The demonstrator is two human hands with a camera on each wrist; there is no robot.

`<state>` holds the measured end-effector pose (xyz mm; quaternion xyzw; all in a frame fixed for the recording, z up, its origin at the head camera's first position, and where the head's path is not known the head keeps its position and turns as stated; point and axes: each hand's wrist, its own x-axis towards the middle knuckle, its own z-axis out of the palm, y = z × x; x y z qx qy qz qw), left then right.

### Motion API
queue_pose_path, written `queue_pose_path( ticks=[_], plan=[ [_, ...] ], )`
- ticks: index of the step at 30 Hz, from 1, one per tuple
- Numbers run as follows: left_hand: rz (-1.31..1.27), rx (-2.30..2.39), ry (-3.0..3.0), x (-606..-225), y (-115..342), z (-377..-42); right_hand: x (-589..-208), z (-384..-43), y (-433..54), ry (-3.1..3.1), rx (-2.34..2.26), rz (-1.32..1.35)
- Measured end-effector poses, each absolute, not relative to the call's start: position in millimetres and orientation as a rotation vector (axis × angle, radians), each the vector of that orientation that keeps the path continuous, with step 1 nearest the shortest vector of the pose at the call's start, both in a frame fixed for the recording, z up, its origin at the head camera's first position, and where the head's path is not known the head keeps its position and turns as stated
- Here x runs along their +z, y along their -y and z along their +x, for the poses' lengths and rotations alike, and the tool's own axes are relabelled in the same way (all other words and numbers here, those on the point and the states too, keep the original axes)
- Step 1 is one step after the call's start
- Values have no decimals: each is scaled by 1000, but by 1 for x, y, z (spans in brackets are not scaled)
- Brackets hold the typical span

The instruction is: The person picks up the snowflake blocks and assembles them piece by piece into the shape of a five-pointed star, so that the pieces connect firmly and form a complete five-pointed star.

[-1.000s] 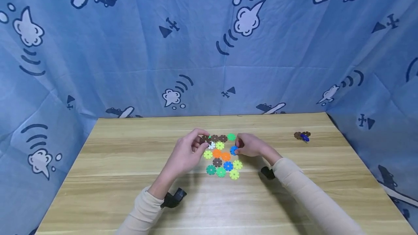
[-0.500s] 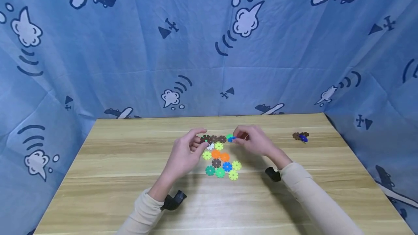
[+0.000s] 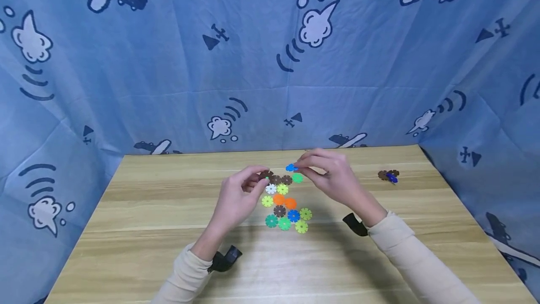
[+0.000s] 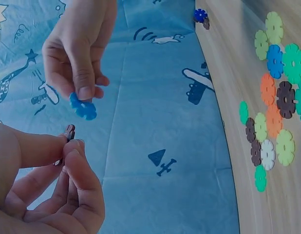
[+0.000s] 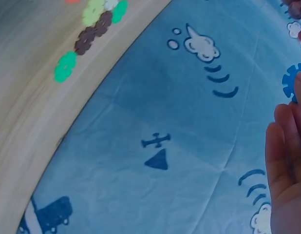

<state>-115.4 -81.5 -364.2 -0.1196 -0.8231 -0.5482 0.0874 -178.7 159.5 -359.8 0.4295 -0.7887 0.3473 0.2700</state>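
A blue disc [image 3: 291,167] is held in the air above the counter [image 3: 168,201], toward its far edge and near a brown piece [image 4: 70,132]; the two stand apart. We judge the step in hand to be the pairing of these pieces, not yet joined. The next move, in our reading, calls for bringing them together and turning the blue disc until one of its notches meets the rim of the brown piece. The blue disc is flat and thin, its round rim cut by notches into blunt teeth. The brown piece shows nearly edge-on in the left wrist view; we cannot tell whether it is one disc or several joined.

The right hand [image 3: 331,172] pinches the blue disc between thumb and fingers; the left hand [image 3: 238,191] pinches the brown piece likewise. The two hands do not touch.

Near the middle of the counter we find loose discs [image 3: 305,214] of the same notched kind, among them a green disc [image 3: 297,178] toward the far edge, a white disc [image 3: 271,189] and orange discs [image 3: 279,199]. Toward the far right corner lies a cluster [image 3: 391,178] of brown and dark blue discs. Behind the far edge hangs a blue curtain [image 3: 253,69] printed with aeroplanes.
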Motion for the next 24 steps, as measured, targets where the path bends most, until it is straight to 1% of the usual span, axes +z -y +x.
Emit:
queue_pose_path(
  ticks=[9, 24],
  plan=[
    [-414, -1613, 2432, -363, 80, -116, -357, -173, -150, 2067, 1029, 1263],
    [-424, -1643, 2472, -361, 82, -116, -355, -170, -146, 2080, 1056, 1274]
  ],
)
